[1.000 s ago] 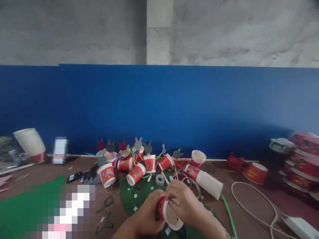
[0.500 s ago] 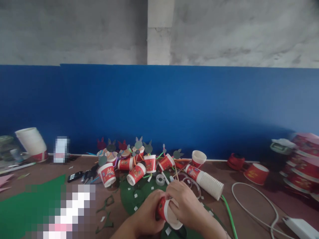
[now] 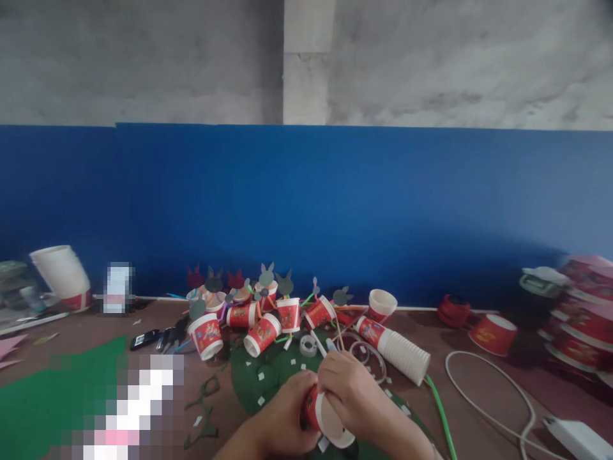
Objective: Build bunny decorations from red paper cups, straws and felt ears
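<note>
My left hand (image 3: 282, 412) wraps round the body of a small red paper cup (image 3: 312, 409) held on its side, low in the middle of the view. My right hand (image 3: 352, 393) is closed over the cup's white rim (image 3: 335, 429), fingers pinched at its top edge. Both hands hover over a dark green felt piece (image 3: 261, 377) dotted with small white squares. Just beyond lies a pile of finished red cups (image 3: 261, 319) with grey ear-shaped cutouts and coloured straws.
A sleeve of stacked white cups (image 3: 400, 351) lies right of the hands, with a tape roll (image 3: 307, 345) nearby. A white cable (image 3: 483, 396) loops at right. Red bowls (image 3: 582, 319) stack at far right. Green sheet (image 3: 52, 396) and a white bucket (image 3: 60, 275) are at left.
My hands and the cup have sunk slightly lower in view, and the right fingers have shifted along the rim. Everything else stays where it was.
</note>
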### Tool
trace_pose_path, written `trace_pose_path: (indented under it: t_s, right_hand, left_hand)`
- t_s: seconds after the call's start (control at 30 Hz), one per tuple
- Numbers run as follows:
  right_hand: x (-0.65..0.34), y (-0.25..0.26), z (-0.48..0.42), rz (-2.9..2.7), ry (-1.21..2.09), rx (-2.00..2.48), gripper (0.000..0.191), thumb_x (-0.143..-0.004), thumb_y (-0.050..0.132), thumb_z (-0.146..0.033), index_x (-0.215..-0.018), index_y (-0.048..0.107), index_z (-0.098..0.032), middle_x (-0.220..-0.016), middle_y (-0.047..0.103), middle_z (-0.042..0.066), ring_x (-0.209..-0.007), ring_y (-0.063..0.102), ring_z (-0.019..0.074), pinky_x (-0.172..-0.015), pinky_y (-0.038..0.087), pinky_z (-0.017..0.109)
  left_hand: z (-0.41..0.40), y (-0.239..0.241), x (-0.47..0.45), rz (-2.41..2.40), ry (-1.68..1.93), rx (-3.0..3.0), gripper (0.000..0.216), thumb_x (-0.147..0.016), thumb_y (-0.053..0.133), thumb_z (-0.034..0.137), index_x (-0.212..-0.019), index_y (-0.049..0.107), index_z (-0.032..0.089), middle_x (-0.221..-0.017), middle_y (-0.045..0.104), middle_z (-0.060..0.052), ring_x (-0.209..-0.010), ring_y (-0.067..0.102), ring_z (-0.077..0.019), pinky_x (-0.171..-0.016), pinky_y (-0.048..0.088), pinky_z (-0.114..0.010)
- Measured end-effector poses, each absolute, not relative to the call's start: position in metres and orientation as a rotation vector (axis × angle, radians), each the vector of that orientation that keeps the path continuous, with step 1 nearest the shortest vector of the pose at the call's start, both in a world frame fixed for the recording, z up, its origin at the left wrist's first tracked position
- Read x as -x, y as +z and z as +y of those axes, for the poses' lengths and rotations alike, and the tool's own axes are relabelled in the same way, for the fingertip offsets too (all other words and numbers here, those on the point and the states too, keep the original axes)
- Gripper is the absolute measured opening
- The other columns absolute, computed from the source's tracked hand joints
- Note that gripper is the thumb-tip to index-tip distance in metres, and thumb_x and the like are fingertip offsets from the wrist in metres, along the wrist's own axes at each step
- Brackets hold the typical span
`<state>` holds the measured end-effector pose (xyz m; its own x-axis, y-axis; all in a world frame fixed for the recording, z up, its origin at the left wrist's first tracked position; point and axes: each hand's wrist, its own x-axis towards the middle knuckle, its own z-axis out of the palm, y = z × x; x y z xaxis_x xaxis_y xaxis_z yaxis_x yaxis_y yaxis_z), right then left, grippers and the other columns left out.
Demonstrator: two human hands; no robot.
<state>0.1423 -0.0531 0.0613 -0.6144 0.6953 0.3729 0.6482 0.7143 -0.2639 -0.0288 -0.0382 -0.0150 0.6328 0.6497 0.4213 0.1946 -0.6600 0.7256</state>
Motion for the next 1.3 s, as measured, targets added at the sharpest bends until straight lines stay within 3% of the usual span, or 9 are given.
trace_pose_path:
  t_s: [0.4, 0.57, 0.67, 0.77, 0.93, 1.3]
  right_hand:
    - [-0.144, 0.057, -0.048, -2.441, 0.021, 1.155, 0.012, -0.077, 0.049, -0.010, -0.072, 0.058, -0.016, -0.074, 0.059, 0.004, -0.074, 0.050, 0.0175, -0.070, 0.034, 0.030]
    - [-0.145, 0.063, -0.043, -2.243, 0.298, 1.288, 0.014, -0.076, 0.050, -0.012, -0.081, 0.061, -0.018, -0.078, 0.063, 0.002, -0.075, 0.056, 0.0162, -0.068, 0.037, 0.025]
    - [-0.142, 0.073, -0.027, -2.114, 0.476, 1.337, 0.013, -0.078, 0.050, -0.017, -0.078, 0.063, -0.019, -0.074, 0.066, 0.000, -0.068, 0.058, 0.0143, -0.063, 0.038, 0.023]
    - [-0.134, 0.081, -0.002, -2.073, 0.521, 1.349, 0.014, -0.078, 0.052, -0.020, -0.077, 0.066, -0.018, -0.072, 0.068, 0.000, -0.067, 0.059, 0.0139, -0.062, 0.040, 0.022]
    - [-0.113, 0.073, 0.031, -2.144, 0.504, 1.416, 0.013, -0.073, 0.057, -0.020, -0.075, 0.069, -0.018, -0.074, 0.070, 0.002, -0.067, 0.059, 0.0149, -0.059, 0.039, 0.022]
    - [-0.097, 0.062, 0.035, -2.142, 0.517, 1.407, 0.018, -0.075, 0.057, -0.026, -0.085, 0.072, -0.020, -0.080, 0.072, 0.003, -0.071, 0.062, 0.0164, -0.061, 0.040, 0.022]
  left_hand:
    - [-0.041, -0.014, 0.031, 0.748, 0.938, -2.159, 0.059, -0.054, 0.061, 0.005, -0.109, 0.047, 0.020, -0.104, 0.056, -0.005, -0.095, 0.054, -0.0220, -0.086, 0.044, -0.035]
    - [-0.036, -0.023, 0.032, 0.689, 0.986, -1.997, 0.068, -0.058, 0.061, 0.003, -0.122, 0.042, 0.020, -0.115, 0.057, -0.009, -0.103, 0.056, -0.0238, -0.090, 0.045, -0.037]
    - [-0.031, -0.029, 0.036, 0.671, 1.091, -1.874, 0.072, -0.064, 0.064, 0.011, -0.130, 0.037, 0.018, -0.126, 0.052, -0.013, -0.116, 0.050, -0.0283, -0.097, 0.041, -0.042]
    - [-0.024, -0.029, 0.046, 0.748, 1.352, -1.772, 0.061, -0.076, 0.055, 0.025, -0.134, 0.036, 0.016, -0.135, 0.044, -0.015, -0.128, 0.038, -0.0307, -0.103, 0.034, -0.046]
    - [-0.012, -0.020, 0.064, 1.152, 1.942, -1.447, 0.041, -0.083, 0.046, 0.028, -0.122, 0.047, 0.018, -0.124, 0.050, -0.011, -0.117, 0.046, -0.0279, -0.098, 0.037, -0.043]
    - [-0.011, -0.019, 0.062, 1.208, 1.975, -1.494, 0.032, -0.089, 0.040, 0.029, -0.117, 0.049, 0.017, -0.117, 0.052, -0.012, -0.110, 0.050, -0.0250, -0.095, 0.041, -0.040]
